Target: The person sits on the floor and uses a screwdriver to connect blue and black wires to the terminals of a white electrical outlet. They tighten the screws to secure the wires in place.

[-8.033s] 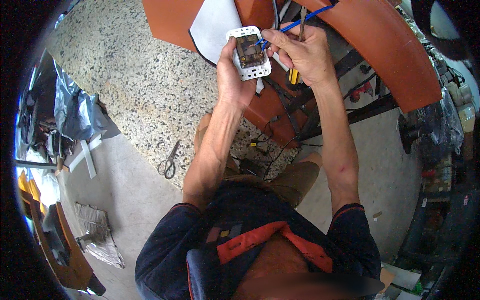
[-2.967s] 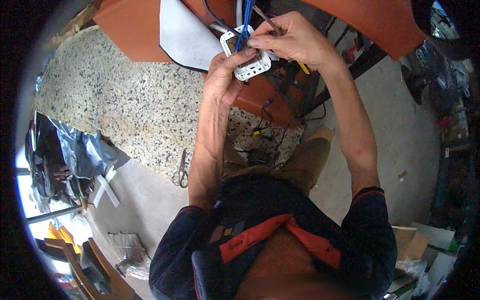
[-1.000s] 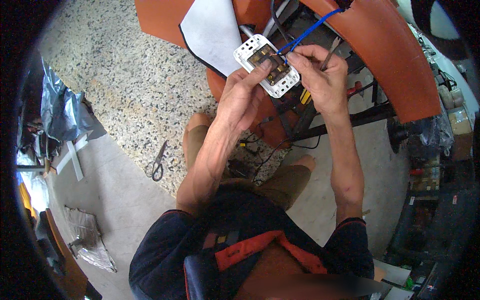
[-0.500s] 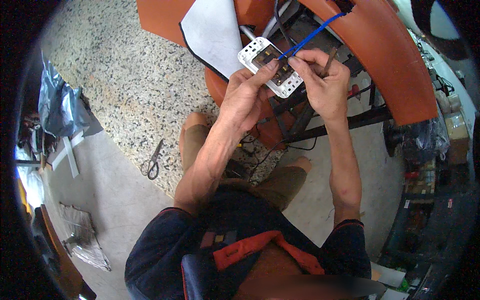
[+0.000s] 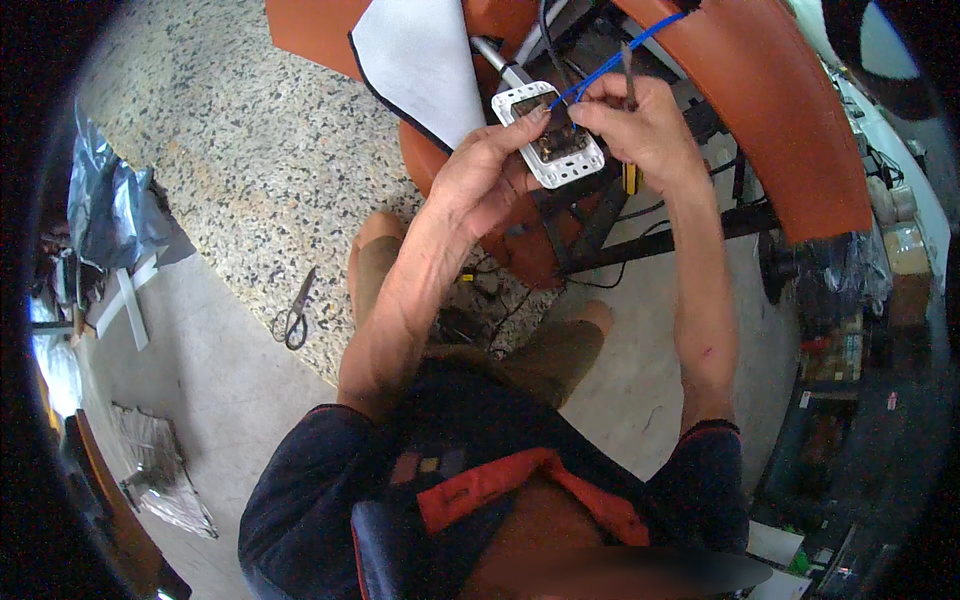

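My left hand (image 5: 478, 178) is closed round the near-left side of a white electrical socket plate (image 5: 578, 174), its thumb pressed on the dark back with brass-coloured terminals. Two blue wires (image 5: 645, 42) run from this back up to the right, to the brown leather-like panel (image 5: 790, 110). With thumb and forefinger, my right hand (image 5: 645, 130) pinches a blue wire close to the terminals. Tucked in that same hand is a slim tool, seemingly a screwdriver (image 5: 630, 178), with a yellow and black handle below and a dark shaft above. The wire ends are too small to make out.
Scissors (image 5: 296, 318) lie on the speckled stone slab (image 5: 270, 170) to the left. Behind the plate stand a white-lined flap (image 5: 415, 70) and a dark metal frame (image 5: 680, 240). Silvery plastic (image 5: 110, 205) sits far left; a cluttered dark shelf (image 5: 850, 430) stands right.
The plate has shifted slightly right and tilted flatter. My right hand has turned, so the tool's shaft now points upward and its yellow handle shows below.
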The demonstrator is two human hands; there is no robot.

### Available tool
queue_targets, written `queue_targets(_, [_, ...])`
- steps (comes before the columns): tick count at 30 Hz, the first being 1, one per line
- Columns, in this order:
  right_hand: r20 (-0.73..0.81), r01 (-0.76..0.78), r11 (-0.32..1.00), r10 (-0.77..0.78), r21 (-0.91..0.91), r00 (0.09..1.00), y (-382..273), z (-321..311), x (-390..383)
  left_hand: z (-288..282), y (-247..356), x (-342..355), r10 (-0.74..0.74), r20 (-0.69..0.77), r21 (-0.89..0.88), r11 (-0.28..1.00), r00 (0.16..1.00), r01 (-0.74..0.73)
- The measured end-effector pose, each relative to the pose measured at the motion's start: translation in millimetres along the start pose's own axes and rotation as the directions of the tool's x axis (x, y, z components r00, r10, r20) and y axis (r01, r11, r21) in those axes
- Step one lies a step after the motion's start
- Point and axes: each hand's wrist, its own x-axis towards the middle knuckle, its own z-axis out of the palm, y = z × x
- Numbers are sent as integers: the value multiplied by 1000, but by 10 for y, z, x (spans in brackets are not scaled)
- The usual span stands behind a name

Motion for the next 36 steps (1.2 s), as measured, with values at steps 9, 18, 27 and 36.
queue_targets(9, [271, -178, 936, 94, 304, 958, -55, -150, 153, -20, 66, 22, -47, 14, -23, 999, 999, 47])
queue_targets(18, [72, 95, 990, -87, -108, 994, -132, -56, 145, -209, 61, 125, -190, 122, -225, 951, 974, 214])
queue_targets(27, [165, 131, 969, -97, -209, 982, -186, -119, 217, -247, 62, 234, -277, 103, -248, 923, 955, 294])
queue_targets(36, [134, 117, 925, -73, -362, 988, -134, -141, 244, -218, 21, 324, -323, 89, -226, 915, 942, 335])
